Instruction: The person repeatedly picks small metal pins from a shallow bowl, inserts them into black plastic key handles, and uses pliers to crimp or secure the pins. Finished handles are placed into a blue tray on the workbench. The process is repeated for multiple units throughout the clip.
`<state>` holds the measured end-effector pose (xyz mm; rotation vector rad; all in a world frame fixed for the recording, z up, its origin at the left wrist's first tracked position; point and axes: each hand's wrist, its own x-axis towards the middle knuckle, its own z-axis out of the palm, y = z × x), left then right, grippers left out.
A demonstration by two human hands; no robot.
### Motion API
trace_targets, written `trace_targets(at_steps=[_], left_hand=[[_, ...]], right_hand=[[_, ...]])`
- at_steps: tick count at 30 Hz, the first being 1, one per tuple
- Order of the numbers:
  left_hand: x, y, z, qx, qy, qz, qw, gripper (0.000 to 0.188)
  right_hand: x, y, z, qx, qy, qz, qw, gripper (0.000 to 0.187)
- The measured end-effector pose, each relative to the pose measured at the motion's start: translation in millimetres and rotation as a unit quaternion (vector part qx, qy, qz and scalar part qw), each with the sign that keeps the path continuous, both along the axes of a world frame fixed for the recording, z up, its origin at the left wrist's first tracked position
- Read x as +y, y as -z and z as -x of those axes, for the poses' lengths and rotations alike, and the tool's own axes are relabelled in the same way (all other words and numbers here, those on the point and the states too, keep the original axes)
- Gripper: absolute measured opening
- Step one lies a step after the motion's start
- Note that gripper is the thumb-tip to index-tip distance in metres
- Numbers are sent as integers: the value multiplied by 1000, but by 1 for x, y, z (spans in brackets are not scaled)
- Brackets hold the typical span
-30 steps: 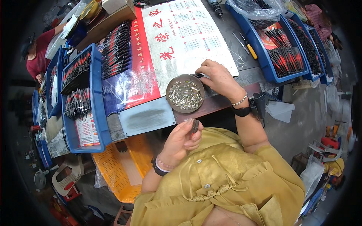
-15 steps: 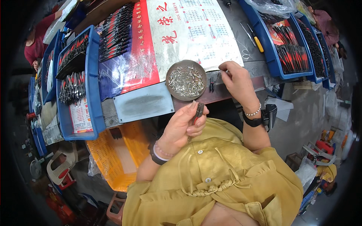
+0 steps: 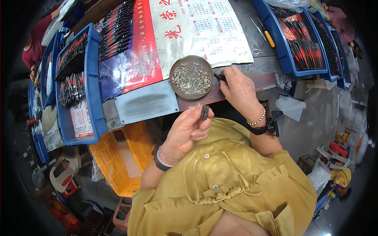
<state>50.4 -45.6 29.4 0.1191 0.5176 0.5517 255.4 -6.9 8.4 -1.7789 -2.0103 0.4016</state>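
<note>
My left hand [image 3: 184, 133], closed, holds slim black-and-red pieces [image 3: 204, 113] upright in front of my chest, their dark ends sticking up past the thumb. At the table edge my right hand [image 3: 241, 91] has its fingertips down on a small slim black piece [image 3: 219, 76], pinching it; part of it is hidden under the fingers. Just left of that hand stands a round brown bowl [image 3: 191, 58] with many short silvery metal pins [image 3: 191, 79] in it.
Blue trays [image 3: 94, 84] of black-and-red pieces stand at left, more blue trays [image 3: 280, 55] at right. A printed calendar sheet [image 3: 220, 43] covers the table, with rows of black-and-red pieces [image 3: 117, 33]. A yellow-handled tool [image 3: 269, 39] lies beyond. Below left sits an orange basket [image 3: 106, 165].
My right hand has come down and left from beside the calendar's edge onto the small black piece lying right of the bowl. My left hand keeps its hold, nearly still.
</note>
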Motion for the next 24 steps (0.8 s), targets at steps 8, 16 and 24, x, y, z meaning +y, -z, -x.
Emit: trace_targets(at_steps=[8,16,24], left_hand=[[-3,3,-4,-23,2,11,1000,34],[-2,2,-3,-26,5,18,999,35],[-3,-1,-7,-34,15,7,999,34]], right_hand=[[10,6,0,-16,2,-47,999,14],[-4,-17,-17,649,52,254,715,28],[-14,-13,5,704,118,294,635,11]])
